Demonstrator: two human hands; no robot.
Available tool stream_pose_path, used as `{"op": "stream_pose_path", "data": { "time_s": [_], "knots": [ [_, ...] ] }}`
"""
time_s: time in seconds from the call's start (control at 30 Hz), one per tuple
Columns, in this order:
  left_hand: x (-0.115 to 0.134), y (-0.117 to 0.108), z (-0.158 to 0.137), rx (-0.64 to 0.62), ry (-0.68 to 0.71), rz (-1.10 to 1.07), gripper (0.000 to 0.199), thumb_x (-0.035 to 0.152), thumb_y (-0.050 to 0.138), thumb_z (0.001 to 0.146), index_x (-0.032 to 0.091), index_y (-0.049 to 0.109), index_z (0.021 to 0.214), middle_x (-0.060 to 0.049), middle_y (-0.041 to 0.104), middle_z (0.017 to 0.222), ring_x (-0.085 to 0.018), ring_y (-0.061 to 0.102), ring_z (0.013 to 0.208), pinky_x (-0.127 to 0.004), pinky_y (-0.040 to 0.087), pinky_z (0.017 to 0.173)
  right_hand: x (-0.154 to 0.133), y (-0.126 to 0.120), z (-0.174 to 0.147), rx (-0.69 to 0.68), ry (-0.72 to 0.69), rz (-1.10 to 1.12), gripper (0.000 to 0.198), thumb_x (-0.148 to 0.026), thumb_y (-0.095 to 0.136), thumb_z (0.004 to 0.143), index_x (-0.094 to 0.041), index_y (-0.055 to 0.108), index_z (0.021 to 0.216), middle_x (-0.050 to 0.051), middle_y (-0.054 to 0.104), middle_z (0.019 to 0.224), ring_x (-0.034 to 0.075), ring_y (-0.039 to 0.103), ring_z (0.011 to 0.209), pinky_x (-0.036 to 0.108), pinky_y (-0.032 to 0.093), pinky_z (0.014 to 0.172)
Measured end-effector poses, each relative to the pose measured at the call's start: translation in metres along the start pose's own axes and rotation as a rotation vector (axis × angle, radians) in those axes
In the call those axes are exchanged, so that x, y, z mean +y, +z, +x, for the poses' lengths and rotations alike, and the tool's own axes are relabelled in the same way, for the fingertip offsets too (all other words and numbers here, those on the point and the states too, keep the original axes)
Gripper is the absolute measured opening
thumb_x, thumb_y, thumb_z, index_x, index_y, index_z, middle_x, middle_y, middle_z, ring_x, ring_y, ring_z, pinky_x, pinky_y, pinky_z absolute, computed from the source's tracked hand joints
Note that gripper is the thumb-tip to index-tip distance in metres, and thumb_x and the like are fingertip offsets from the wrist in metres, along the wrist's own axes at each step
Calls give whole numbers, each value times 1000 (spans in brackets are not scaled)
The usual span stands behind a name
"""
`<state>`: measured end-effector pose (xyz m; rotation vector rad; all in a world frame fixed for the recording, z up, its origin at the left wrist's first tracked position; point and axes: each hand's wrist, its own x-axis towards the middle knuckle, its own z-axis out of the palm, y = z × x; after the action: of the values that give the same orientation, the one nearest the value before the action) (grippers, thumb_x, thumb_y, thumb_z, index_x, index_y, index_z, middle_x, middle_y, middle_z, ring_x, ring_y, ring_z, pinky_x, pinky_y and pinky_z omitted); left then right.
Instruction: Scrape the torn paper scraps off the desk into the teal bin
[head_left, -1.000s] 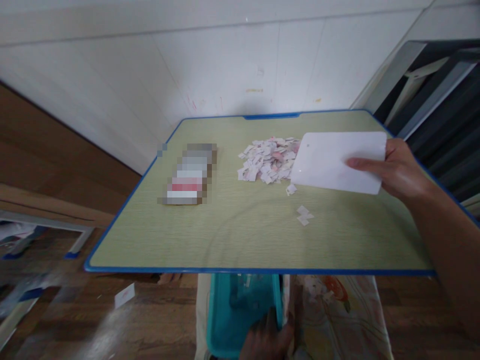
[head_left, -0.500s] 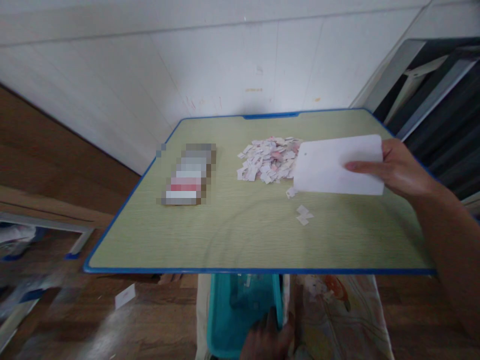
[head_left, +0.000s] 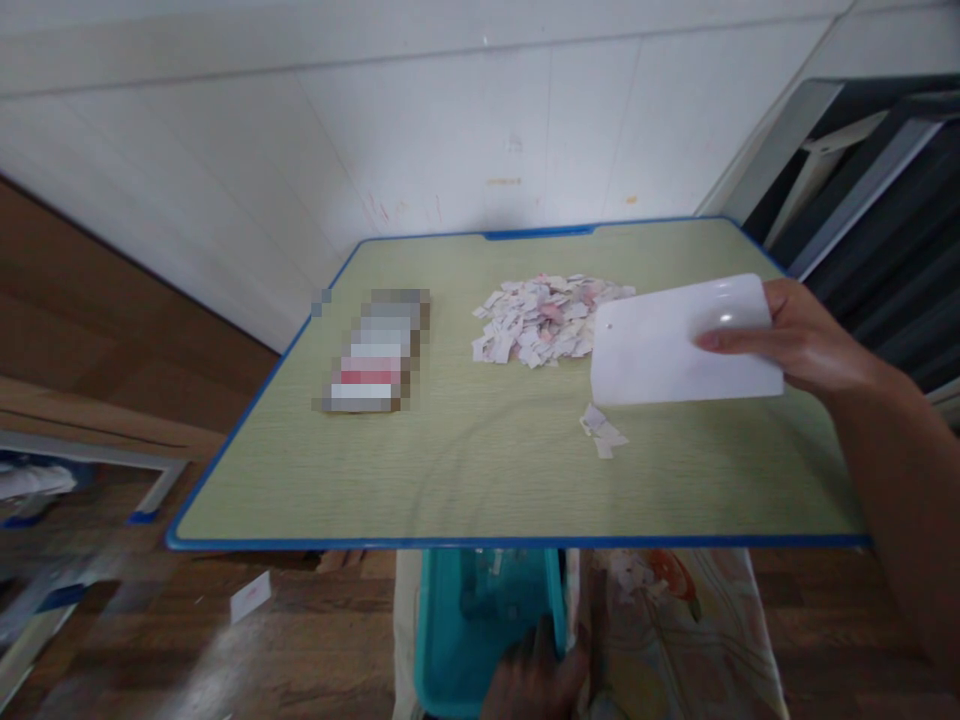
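Observation:
My right hand (head_left: 799,330) grips a flat white plastic scraper (head_left: 675,350), thumb on top. It has rounded corners and a small hole near its left edge. Left of the scraper lies a heap of small paper scraps (head_left: 540,320), mostly white with a few pink ones; the scraper hides part of its right end. A few loose scraps (head_left: 602,430) lie just below the scraper's lower left corner. Under the table's front edge, my left hand (head_left: 536,670) is closed on the right rim of a teal plastic tray (head_left: 457,660). Its fingers are dark and partly hidden.
The greenish table (head_left: 360,480) has a blue edge and stands against a white wall (head_left: 450,130). A blurred-out box-like item (head_left: 379,350) lies on its left side. A patterned cloth (head_left: 675,640) is beside the tray. A paper piece (head_left: 250,597) lies on the wooden floor.
My right hand has brought the scraper slightly nearer to me, uncovering more of the heap's right end. The loose scraps below it have shifted and bunched together. My left hand stays put.

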<state>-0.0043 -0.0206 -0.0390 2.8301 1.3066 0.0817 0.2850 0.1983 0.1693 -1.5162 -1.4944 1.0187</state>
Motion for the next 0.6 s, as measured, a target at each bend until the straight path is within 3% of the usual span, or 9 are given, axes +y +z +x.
{"op": "stream_pose_path", "data": {
  "time_s": [0.2,0.47,0.53,0.6],
  "knots": [
    [0,-2,2,-1,9,26,49,16,58,64,27,43,109,-5,60,80,-16,56,56,-23,45,42,-1,2,1,-97,5,-56,13,-26,65,56,-17,64,65,-3,61,57,9,52,42,18,38,36],
    [0,-4,2,-23,-18,10,48,15,58,63,28,44,107,-3,60,79,-16,56,56,-23,46,43,-1,-4,-2,-105,27,-59,17,-26,66,54,-17,65,68,-1,61,57,12,53,42,21,39,35],
    [0,-5,4,5,-13,19,49,13,60,59,27,46,105,-4,60,78,-16,56,55,-23,45,41,1,-9,-3,-55,28,-41,15,-25,68,53,-17,64,65,-1,60,54,11,51,40,20,37,33],
    [0,-6,7,57,-21,24,50,12,62,55,27,49,100,-3,60,74,-16,56,54,-22,45,40,3,-12,-4,103,-32,8,14,-22,69,51,-17,63,63,-2,58,53,10,49,39,20,35,33]
  ]
}}
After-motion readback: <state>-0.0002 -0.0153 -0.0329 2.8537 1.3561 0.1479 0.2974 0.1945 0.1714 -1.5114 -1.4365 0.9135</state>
